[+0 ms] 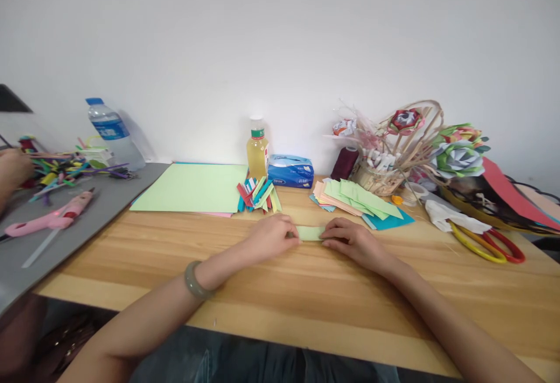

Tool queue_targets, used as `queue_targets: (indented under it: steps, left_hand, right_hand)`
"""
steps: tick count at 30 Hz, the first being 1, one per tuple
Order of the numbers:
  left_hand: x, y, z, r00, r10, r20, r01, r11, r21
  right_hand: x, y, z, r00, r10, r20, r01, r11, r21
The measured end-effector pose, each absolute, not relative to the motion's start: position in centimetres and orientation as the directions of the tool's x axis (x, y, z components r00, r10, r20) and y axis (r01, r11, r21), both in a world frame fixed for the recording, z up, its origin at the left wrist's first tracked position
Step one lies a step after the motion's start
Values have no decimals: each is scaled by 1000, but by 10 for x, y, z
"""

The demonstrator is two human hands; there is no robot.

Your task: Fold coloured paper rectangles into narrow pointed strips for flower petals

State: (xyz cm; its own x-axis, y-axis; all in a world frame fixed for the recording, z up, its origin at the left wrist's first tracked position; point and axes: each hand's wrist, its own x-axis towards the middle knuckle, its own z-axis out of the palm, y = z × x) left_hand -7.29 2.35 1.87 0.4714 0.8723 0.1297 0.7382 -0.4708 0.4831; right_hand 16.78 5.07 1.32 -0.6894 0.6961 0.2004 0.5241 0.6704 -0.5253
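Note:
A small light green paper strip (310,233) lies between my hands, just above the wooden table. My left hand (276,235), with a bracelet on its wrist, pinches the strip's left end. At the other end, the fingers of my right hand (350,239) are closed on the paper. Behind my left hand sits a pile of folded coloured paper strips (259,194). Cut green paper pieces (359,196) lie fanned out beyond my right hand, over peach and blue ones.
Large green sheets (192,188), a yellow drink bottle (257,153) and a blue tissue pack (290,171) stand along the wall. Scissors (490,245) and a basket (378,179) are right. Leftward are a pink glue gun (55,220), a water bottle (114,135) and another person's hand (15,168).

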Motion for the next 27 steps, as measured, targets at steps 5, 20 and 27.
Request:
queue_targets:
  steps: [5,20,27]
  left_hand:
    - [-70,24,21,337,938,82,770,-324,549]
    - [-58,27,20,193,980,53,866,-195,460]
    - [-55,29,22,198,980,36,897,-196,395]
  right_hand:
    - [168,55,14,-583,800,142,604,544,-583]
    - [160,56,4,-405,906,122,756,407,-513]
    - [159,54,6,-414,905,104,771,408,-489]
